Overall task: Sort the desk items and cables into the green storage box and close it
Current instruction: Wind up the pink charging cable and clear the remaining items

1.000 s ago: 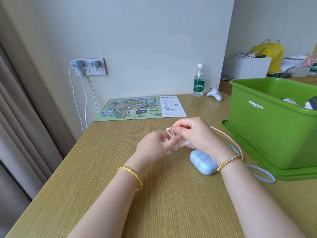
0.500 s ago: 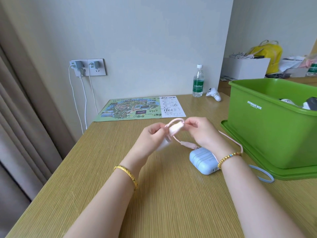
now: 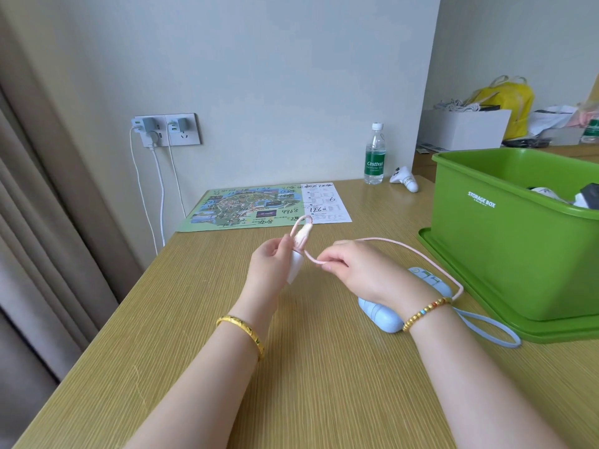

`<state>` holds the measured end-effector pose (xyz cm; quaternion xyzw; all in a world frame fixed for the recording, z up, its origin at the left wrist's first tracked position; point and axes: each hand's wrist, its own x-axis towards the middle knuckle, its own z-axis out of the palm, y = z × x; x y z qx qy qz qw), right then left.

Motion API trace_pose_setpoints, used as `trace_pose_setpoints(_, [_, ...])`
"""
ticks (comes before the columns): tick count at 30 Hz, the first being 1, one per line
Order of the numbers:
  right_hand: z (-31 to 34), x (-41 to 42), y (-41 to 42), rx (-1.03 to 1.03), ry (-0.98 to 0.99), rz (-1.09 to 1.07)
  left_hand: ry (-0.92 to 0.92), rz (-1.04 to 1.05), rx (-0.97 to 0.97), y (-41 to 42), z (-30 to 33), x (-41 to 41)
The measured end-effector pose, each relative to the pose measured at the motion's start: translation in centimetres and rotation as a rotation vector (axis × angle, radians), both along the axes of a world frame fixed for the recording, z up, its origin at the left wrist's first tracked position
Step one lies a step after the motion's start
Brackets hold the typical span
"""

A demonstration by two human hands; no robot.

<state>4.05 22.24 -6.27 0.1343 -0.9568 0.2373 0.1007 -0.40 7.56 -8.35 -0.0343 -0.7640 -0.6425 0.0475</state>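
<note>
Wooden desk (image 3: 201,367) runs along a pale wall, with the green storage box (image 3: 505,254) open at its right side. Left of the box, both forearms reach forward: the left hand (image 3: 270,265) pinches a looped end of the pink cable (image 3: 405,244), while the right hand (image 3: 353,267) pinches its strand between thumb and forefinger, wrist above a blue power bank (image 3: 382,314).

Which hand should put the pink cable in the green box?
Probably the right hand: it already pinches the cable and is nearer the box on that side. The left hand holds the other end, farther away.
</note>
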Motion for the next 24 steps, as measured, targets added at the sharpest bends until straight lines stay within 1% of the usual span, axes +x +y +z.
trace_pose_setpoints(2, [0.2,0.2,0.0,0.001,0.04,0.019,0.046,-0.004,-0.083,0.2,-0.1,-0.1])
trace_pose_setpoints(6, [0.5,0.2,0.0,-0.045,0.067,0.052,0.079,-0.095,-0.225,0.7,-0.2,0.0])
trace_pose_setpoints(9, [0.6,0.2,0.0,-0.024,0.071,0.051,0.186,-0.176,-0.4,0.5,-0.1,-0.1])
trace_pose_setpoints(10, [0.6,0.2,0.0,-0.021,0.076,0.046,0.21,-0.214,-0.429,0.3,0.1,-0.2])
trace_pose_setpoints(12, [0.7,0.3,0.1,-0.049,0.084,0.042,0.211,-0.319,-0.439,-0.3,0.5,-0.2])
trace_pose_setpoints(14, [0.9,0.4,0.2,-0.112,0.077,0.042,0.151,-0.433,-0.407,-1.2,0.8,-0.2])
trace_pose_setpoints(16, [1.0,0.5,0.3,-0.165,0.072,0.035,0.098,-0.495,-0.386,-2.0,0.9,-0.2])
trace_pose_setpoints(18, [1.0,0.4,0.3,-0.113,0.118,0.01,0.165,-0.464,-0.478,-2.0,0.8,-0.3])
trace_pose_setpoints(20, [0.8,0.2,0.1,-0.018,0.206,0.0,0.296,-0.383,-0.64,-1.5,0.5,-0.3])
trace_pose_setpoints(22, [0.7,0.2,-0.4,-0.021,0.253,0.033,0.381,-0.3,-0.78,-1.0,0.3,-0.1])
trace_pose_setpoints(24, [0.5,0.2,-0.8,-0.057,0.263,0.068,0.395,-0.295,-0.83,-0.7,0.1,0.1])
